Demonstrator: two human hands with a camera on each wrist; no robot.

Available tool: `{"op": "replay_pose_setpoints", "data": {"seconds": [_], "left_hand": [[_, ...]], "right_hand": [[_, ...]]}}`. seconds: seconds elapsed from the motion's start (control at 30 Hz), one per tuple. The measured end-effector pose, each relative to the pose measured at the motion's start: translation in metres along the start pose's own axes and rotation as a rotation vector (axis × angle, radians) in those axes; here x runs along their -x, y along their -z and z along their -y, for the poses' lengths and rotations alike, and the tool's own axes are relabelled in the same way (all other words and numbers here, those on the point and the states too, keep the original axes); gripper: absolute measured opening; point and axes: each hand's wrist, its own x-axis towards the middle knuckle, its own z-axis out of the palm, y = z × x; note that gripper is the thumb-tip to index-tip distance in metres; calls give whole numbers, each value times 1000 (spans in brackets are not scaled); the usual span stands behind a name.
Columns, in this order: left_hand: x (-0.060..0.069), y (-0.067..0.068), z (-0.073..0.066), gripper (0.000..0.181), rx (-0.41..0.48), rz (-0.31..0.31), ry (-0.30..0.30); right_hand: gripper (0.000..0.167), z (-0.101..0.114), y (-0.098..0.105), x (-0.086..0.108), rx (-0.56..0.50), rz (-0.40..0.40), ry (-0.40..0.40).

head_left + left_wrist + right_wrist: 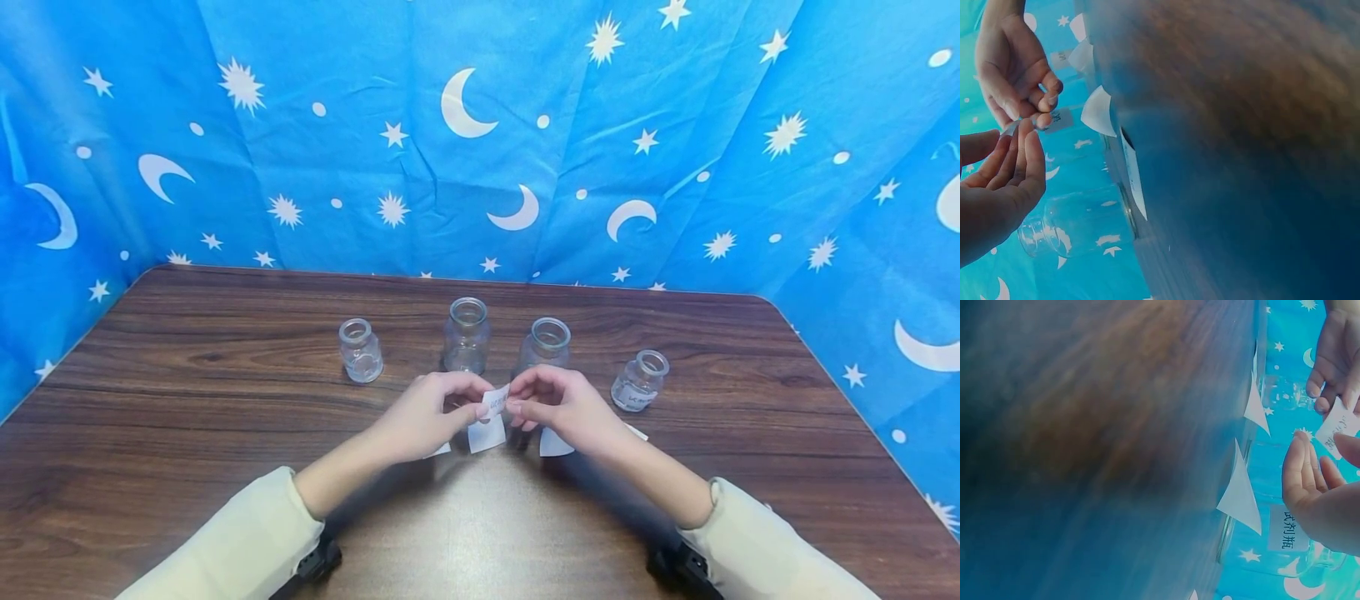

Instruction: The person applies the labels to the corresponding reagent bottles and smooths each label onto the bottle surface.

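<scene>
Between both hands, above the table, is a small white paper label with dark writing. My left hand pinches its left side between thumb and fingers. The right hand pinches the opposite edge; in the right wrist view its thumb lies over the label. Just behind the hands stand two larger clear glass bottles, the left one and the right one, the latter partly hidden by my right hand. A written label shows on a bottle in the right wrist view.
A small glass bottle stands at the left, and another small bottle with a written label at the right. White paper pieces lie below the hands, among them one in the middle and one nearer the right hand. A blue curtain hangs behind the table.
</scene>
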Motion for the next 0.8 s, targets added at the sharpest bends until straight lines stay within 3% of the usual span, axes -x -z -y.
{"op": "replay_pose_setpoints", "data": {"seconds": [0.3,0.6,0.8], "left_hand": [[1,4,3,15,42,16,9],[0,8,9,13,77,-94,58],[-2,13,11,7,103,-149,88]], "right_hand": [[8,1,-1,0,29,-14,4],[7,3,-7,-6,24,-40,64],[6,7,-13,-11,78,-78,53]]}}
